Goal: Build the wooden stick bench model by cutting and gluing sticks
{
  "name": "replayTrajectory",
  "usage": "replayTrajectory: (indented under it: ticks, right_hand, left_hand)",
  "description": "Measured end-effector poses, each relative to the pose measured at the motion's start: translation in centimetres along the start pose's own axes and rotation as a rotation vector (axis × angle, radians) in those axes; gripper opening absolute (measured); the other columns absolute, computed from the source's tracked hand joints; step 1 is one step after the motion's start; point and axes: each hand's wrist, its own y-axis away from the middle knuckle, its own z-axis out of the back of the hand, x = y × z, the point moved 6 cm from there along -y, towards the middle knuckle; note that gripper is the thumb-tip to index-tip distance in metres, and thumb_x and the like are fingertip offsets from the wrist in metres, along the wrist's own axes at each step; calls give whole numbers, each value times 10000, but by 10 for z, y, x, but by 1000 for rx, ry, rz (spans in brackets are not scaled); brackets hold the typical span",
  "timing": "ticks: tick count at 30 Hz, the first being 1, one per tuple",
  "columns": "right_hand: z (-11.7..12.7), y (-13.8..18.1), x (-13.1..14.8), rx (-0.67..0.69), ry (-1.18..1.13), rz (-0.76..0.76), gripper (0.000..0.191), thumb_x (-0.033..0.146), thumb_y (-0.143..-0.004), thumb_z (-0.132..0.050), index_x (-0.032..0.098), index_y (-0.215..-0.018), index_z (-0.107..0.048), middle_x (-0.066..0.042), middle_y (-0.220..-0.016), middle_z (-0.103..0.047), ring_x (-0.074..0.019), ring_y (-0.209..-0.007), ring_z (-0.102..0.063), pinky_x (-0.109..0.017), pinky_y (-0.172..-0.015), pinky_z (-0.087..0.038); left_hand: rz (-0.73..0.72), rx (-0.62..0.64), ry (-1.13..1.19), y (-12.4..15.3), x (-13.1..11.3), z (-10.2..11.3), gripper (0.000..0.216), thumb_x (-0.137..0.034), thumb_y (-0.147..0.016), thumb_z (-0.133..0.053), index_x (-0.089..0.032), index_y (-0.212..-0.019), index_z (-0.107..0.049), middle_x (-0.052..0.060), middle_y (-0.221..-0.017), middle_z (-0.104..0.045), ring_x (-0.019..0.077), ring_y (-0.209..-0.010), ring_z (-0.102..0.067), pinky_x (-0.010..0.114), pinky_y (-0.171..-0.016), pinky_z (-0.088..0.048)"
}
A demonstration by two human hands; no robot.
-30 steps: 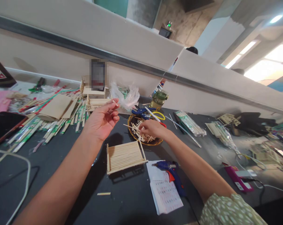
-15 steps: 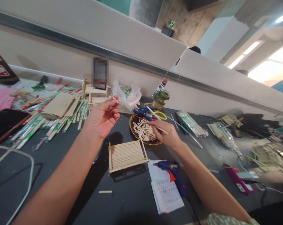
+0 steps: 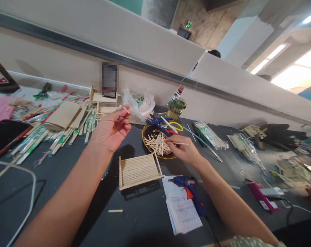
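Observation:
My left hand (image 3: 113,132) is raised palm up, its thumb and forefinger pinching a short wooden stick (image 3: 126,110). Over the right side of a round woven basket (image 3: 143,140), my right hand (image 3: 185,151) has its fingers closed on another thin wooden stick (image 3: 180,143). Its fingertips reach the heap of short cut sticks (image 3: 157,143) inside and are partly hidden. Below and between my hands, a small slatted stick panel (image 3: 140,170) with raised edge pieces lies on the dark table. Blue pliers (image 3: 155,120) and a white pen-like tool lean on the basket's back rim.
A blue glue gun (image 3: 187,187) rests on folded paper (image 3: 185,216) by my right forearm. One loose stick (image 3: 115,211) lies near the front. Packaged sticks (image 3: 60,139) spread leftward; a green-lidded jar (image 3: 176,107) stands behind the basket. A purple power strip (image 3: 261,196) is right.
My right hand has shifted slightly right and down at the basket, and its stick now lies more level. My left hand stays nearly still. Part of another person's hand appears at the far right.

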Motion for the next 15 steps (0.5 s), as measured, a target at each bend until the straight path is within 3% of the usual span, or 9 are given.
replayTrajectory:
  ticks: [4,8,11,15]
  right_hand:
    - [8,6,0,3,155,-15,246,191,-906,-461,161,-1002,-686,-86,-962,-714,-167,-865,-663,-287,-787,-505]
    - [-11,12,-4,162,324,-72,267,179,-912,-424,170,-982,-682,-76,-900,-689,-163,-802,-636,-270,-712,-472]
    - [-17,15,6,195,223,0,273,171,-917,-414,168,-1016,-669,-74,-911,-686,-156,-827,-632,-262,-733,-468]
    - [-4,13,18,78,38,75,254,175,-919,-435,150,-1030,-662,-80,-928,-698,-150,-838,-645,-261,-753,-488]
  left_hand:
    - [4,13,5,0,1,-1,211,-33,-714,-648,-154,-886,-674,18,-680,-632,59,-482,-503,164,-434,-413]
    - [10,16,5,1,2,-1,212,-30,-711,-652,-155,-880,-676,17,-679,-633,58,-478,-506,168,-433,-407]
    - [14,9,5,1,2,-2,205,-27,-720,-646,-156,-876,-676,21,-684,-635,57,-477,-500,166,-432,-406]
    - [9,0,6,2,2,-2,182,-38,-747,-632,-167,-867,-676,25,-672,-630,67,-482,-498,167,-426,-407]
